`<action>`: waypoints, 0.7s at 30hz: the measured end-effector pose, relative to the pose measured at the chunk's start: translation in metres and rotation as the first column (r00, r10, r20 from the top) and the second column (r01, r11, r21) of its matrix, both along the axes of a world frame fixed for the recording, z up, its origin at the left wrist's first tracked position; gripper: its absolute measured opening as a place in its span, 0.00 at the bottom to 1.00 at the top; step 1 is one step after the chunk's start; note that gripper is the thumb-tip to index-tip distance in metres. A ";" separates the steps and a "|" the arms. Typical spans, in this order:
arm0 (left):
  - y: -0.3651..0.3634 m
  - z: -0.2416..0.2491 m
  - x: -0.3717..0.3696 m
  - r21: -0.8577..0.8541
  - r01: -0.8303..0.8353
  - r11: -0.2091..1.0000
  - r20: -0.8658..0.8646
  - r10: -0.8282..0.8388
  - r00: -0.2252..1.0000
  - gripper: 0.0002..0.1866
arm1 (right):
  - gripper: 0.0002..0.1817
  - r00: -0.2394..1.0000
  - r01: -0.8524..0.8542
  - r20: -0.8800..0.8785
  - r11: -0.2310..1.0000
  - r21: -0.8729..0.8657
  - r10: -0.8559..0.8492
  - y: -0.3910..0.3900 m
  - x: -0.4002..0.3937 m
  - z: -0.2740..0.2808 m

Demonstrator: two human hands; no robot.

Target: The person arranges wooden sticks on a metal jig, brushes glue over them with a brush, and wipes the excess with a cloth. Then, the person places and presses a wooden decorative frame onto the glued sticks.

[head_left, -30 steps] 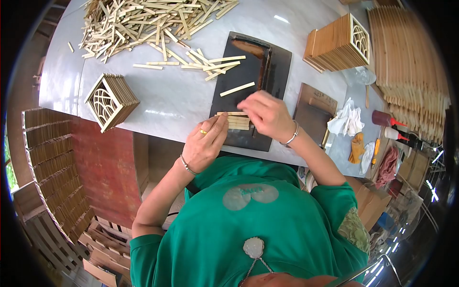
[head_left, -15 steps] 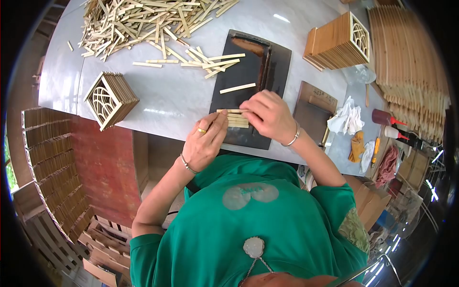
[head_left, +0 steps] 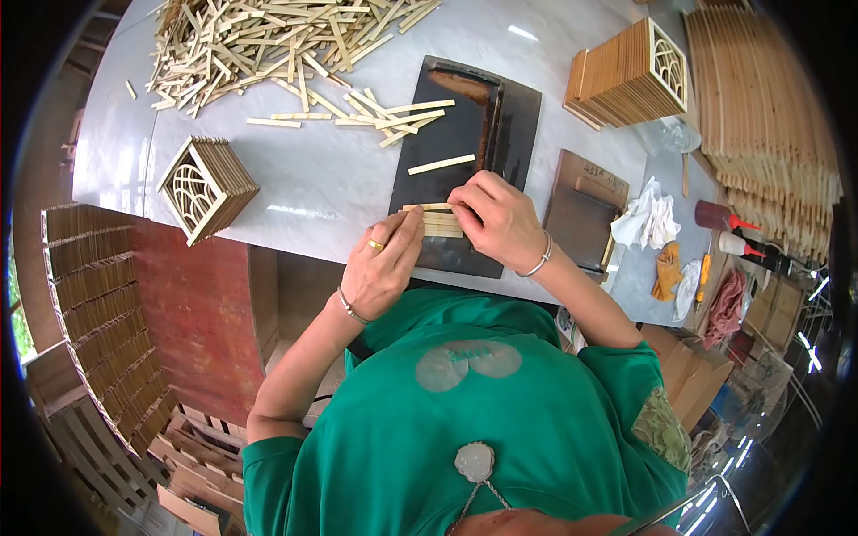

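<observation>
Far left: a tall stack of slatted wooden pieces (head_left: 107, 326), with a red panel (head_left: 192, 322) beside it, below the level of my bench (head_left: 313, 170).
Left on the bench: a house-shaped stack of frames (head_left: 207, 192), its curved lattice showing.
Heap: loose pale sticks (head_left: 259, 49) behind that stack, a few spilling right onto the black board (head_left: 451, 125).
Left hand (head_left: 380, 263): ring on, my fingers together at the left end of the strips; I can't tell whether they pinch or only press.
Row of strips (head_left: 441, 228): on the near part of the black board, lying side by side between my hands.
Top strip (head_left: 427, 207): at the far edge of that row, reaching across from one hand to the other.
Lone strip (head_left: 441, 164): slanted on the board, just beyond the row.
Right hand (head_left: 500, 223): my fingers bent and grasping the top strip by its right end.
Right of the board: a brown board (head_left: 581, 214), then, farther back, a second stack of frames (head_left: 621, 76).
Right end: white cloth (head_left: 648, 217), an orange-brown glove (head_left: 667, 274), two red-tipped bottles (head_left: 715, 216) and a pink cloth (head_left: 726, 306).
</observation>
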State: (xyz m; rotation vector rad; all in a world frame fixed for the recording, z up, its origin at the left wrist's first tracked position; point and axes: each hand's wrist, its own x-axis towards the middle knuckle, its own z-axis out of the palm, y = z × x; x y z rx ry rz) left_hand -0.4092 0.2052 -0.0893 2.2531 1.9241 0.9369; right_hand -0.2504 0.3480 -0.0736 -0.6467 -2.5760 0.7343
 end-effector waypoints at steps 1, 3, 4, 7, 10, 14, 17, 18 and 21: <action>0.000 0.000 0.000 0.002 0.002 1.000 -0.004 -0.002 1.000 0.20 | 0.05 1.000 0.001 0.000 1.000 0.000 -0.001 0.000 0.000 0.000; 0.000 -0.001 0.000 0.004 0.006 1.000 -0.002 -0.006 1.000 0.21 | 0.05 1.000 0.006 -0.005 1.000 -0.014 -0.006 -0.001 0.000 0.000; 0.000 -0.001 0.000 0.006 0.010 1.000 0.000 -0.010 1.000 0.22 | 0.05 1.000 0.006 -0.006 1.000 -0.014 -0.006 -0.001 0.000 0.000; 0.001 0.000 -0.001 0.006 0.021 1.000 -0.002 -0.021 1.000 0.23 | 0.05 0.999 0.035 0.031 0.999 -0.037 -0.034 -0.001 0.001 0.001; 0.001 0.001 -0.001 -0.003 0.028 1.000 -0.001 -0.028 1.000 0.22 | 0.05 1.000 0.018 0.023 0.999 -0.043 -0.017 0.000 0.002 0.000; 0.001 0.001 -0.002 -0.005 0.031 1.000 -0.005 -0.031 0.999 0.22 | 0.07 1.000 -0.029 0.011 0.999 -0.040 0.029 -0.002 0.002 0.001; 0.002 0.002 -0.003 -0.008 0.046 0.999 -0.027 -0.046 0.999 0.21 | 0.08 0.999 -0.046 0.013 0.998 -0.041 0.046 -0.003 0.003 0.003; 0.002 0.002 -0.003 -0.019 0.053 0.998 -0.016 -0.053 0.998 0.21 | 0.08 0.999 -0.046 0.019 0.998 -0.044 0.047 -0.003 0.004 0.003; 0.002 0.003 -0.004 -0.029 0.062 0.998 -0.002 -0.062 0.998 0.21 | 0.08 0.997 -0.067 -0.041 0.997 0.028 0.068 0.008 0.003 0.000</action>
